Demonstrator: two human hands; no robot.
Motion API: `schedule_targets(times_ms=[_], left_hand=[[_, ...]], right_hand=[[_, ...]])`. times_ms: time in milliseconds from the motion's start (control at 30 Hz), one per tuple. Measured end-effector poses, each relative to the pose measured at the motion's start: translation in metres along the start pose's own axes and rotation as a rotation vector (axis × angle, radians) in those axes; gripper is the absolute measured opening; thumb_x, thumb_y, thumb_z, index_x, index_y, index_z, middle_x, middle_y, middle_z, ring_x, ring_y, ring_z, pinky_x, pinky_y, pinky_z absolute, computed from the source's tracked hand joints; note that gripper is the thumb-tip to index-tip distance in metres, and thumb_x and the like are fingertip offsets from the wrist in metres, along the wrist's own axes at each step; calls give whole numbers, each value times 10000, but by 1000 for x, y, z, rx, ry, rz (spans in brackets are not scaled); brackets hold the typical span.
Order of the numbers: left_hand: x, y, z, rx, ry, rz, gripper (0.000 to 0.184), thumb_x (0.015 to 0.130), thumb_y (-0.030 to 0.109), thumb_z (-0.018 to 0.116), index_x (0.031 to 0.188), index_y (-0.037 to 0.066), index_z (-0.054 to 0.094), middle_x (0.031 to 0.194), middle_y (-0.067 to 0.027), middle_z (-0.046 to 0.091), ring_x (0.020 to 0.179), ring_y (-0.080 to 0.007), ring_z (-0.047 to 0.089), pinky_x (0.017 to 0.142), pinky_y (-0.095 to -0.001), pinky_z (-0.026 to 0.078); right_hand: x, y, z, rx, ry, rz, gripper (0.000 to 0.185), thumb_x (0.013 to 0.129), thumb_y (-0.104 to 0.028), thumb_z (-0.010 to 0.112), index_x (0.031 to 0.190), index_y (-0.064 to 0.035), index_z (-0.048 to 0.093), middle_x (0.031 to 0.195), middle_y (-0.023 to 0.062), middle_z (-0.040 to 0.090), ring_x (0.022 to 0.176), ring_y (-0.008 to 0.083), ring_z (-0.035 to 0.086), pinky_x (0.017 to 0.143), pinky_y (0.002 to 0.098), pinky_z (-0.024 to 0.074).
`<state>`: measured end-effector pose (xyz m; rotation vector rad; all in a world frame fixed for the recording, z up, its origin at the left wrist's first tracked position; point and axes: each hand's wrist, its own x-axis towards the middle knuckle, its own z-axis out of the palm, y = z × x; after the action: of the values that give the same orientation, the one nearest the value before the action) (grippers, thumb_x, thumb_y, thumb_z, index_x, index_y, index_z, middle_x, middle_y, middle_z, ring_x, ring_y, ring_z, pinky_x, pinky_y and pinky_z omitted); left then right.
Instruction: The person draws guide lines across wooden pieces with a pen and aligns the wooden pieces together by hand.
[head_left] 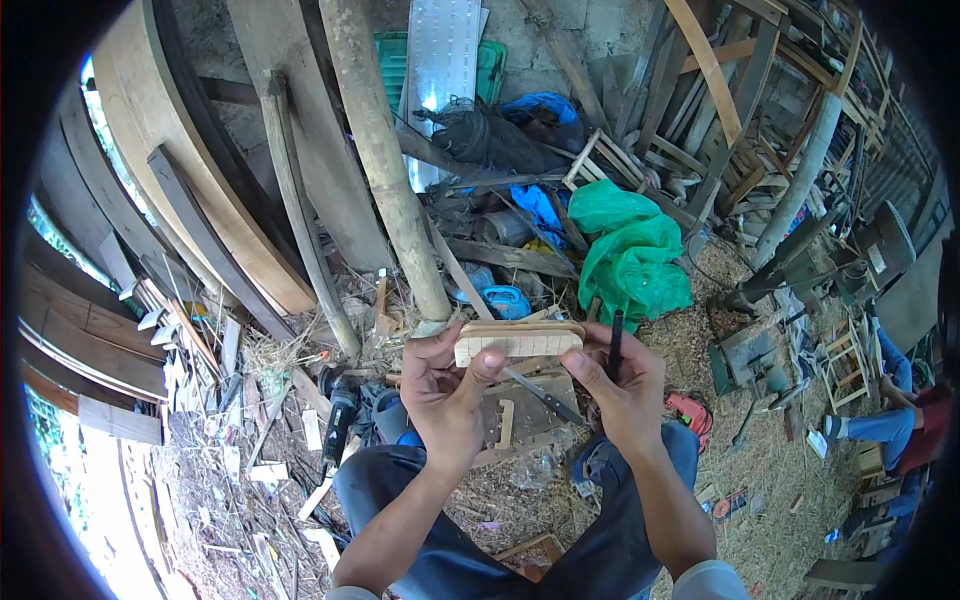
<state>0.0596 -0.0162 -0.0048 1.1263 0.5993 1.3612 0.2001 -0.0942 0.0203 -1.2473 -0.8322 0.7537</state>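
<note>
1. We hold the stacked wooden pieces [518, 342] level between both hands, above our knees; the pale front piece has short lines across its face
2. Our left hand [447, 393] clamps the left end of the stack, thumb pressed on the front face, fingers bent behind
3. Our right hand [622, 393] clamps the other end, with the thumb at its lower corner; the other fingers are curled, and we cannot tell exactly how each one touches the wood
4. We also keep a black pen [616, 342] in the right hand, roughly upright by the fingers, just beside the stack
5. Below the stack we see a knife [560, 406] with a dark handle, slanting across a board [478, 458]; a notched wooden piece [506, 425] lies on that board
6. To our left is a power tool [340, 428]; to our right, a red tool [690, 418] near our knee
7. Ahead of us lies a green plastic sheet [635, 255], and a person [905, 425] sits far to the right
</note>
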Motion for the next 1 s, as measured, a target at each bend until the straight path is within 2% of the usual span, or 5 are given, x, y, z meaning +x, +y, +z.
schedule_targets(times_ms=[367,667,867,933,1000], left_hand=[[2,6,6,-49,35,-3,307,813,1,664,1040,-18,458,945,-153,631,874,-166,631,744,-299,563],[3,7,6,-66,25,-10,269,856,48,625,1062,-12,463,1063,-175,586,917,-194,617,744,-351,582],[3,1,5,-279,57,-121,255,852,51,634,1051,6,481,1011,-135,620,875,-183,628,753,-319,554],[3,-5,4,-365,27,-269,245,849,47,638,1043,21,491,958,-98,631,877,-161,624,771,-304,531],[3,-8,0,-374,32,-297,242,848,47,639,1042,22,496,955,-95,626,881,-156,621,780,-306,528]], right_hand=[[-2,-1,0,-41,2,2,287,828,-121,692,1038,52,601,892,40,640,800,65,568,711,212,463],[-1,2,1,49,-10,69,314,827,-149,697,1050,43,586,854,21,630,775,52,560,690,203,454],[-5,12,9,-18,-30,68,323,805,-140,719,1044,31,584,821,-15,592,718,30,504,631,177,408],[-8,20,13,-10,-22,64,339,797,-144,728,1052,25,582,818,-22,580,674,17,464,589,170,374],[-10,21,14,-15,-34,63,348,788,-149,737,1053,15,581,818,-28,570,653,9,437,566,163,349]])
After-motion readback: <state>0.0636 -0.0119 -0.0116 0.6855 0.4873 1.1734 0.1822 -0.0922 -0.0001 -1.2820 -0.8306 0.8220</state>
